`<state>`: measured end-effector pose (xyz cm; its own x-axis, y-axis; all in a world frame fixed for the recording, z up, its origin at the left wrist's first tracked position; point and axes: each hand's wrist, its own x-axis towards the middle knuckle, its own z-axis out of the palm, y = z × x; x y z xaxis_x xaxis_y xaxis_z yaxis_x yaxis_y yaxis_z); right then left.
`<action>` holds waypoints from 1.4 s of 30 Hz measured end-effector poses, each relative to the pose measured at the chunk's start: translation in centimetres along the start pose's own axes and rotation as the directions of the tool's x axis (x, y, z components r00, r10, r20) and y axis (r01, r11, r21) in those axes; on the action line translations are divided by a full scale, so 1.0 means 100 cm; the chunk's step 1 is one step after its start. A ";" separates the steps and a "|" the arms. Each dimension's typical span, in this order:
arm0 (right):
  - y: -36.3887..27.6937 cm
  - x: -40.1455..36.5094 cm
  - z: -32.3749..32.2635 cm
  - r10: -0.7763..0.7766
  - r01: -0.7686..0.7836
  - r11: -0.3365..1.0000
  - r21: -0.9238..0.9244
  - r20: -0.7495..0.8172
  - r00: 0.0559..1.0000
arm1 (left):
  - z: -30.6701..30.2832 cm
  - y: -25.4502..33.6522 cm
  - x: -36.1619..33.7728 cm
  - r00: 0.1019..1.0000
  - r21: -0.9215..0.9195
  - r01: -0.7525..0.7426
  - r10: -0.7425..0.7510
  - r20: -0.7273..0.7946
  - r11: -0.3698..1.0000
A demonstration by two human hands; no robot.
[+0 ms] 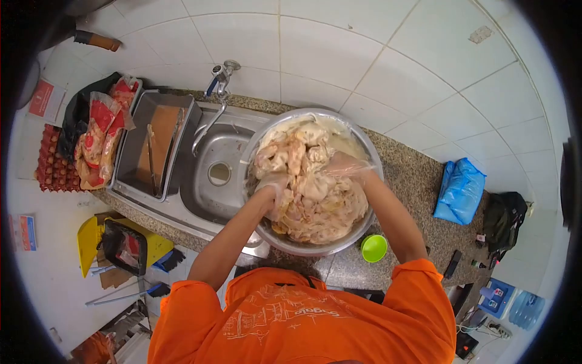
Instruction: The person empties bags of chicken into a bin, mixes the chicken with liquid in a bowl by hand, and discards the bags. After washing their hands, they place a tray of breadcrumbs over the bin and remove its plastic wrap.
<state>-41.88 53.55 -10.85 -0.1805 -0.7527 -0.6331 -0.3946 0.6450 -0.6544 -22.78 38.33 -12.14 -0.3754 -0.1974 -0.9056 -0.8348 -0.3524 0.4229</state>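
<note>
A large round metal bowl [374, 227] full of raw chicken pieces [303, 209] in a pale, creamy liquid stands on the counter beside the sink. Both hands wear thin clear plastic gloves. At the bowl's left side, my left hand [276, 189] is down among the chicken, its fingers mostly hidden by meat and glove. My right hand [348, 167] reaches in from the right, over and into the pieces, and its fingertips are buried too. What either hand grips cannot be made out.
Left of the bowl are a steel sink [233, 145] with a faucet [221, 79], a grey tub [136, 155], chicken bags [100, 133] and egg trays [51, 161]. A green cup [374, 249], blue package [459, 191] and phone [451, 264] lie to the right.
</note>
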 end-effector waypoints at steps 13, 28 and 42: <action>-0.052 -0.097 0.163 -0.080 -0.018 0.689 -0.724 -0.101 0.992 | 0.023 -0.029 -0.100 0.907 0.922 -0.379 0.164 0.388 -0.082; 0.052 -0.079 0.082 0.409 -0.228 0.896 0.381 -0.511 0.756 | -0.025 0.030 0.093 0.984 0.207 -0.166 0.176 -0.032 0.964; 0.066 -0.029 0.068 0.339 0.106 0.159 0.982 -0.155 0.928 | 0.016 0.119 0.030 0.953 0.519 -0.134 -0.034 0.301 0.844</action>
<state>-37.80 60.92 -16.12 -0.4410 -0.5001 -0.7453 0.8024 0.1524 -0.5770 -34.46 35.00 -9.91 -0.4507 0.0990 -0.8872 -0.8635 0.2037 0.4614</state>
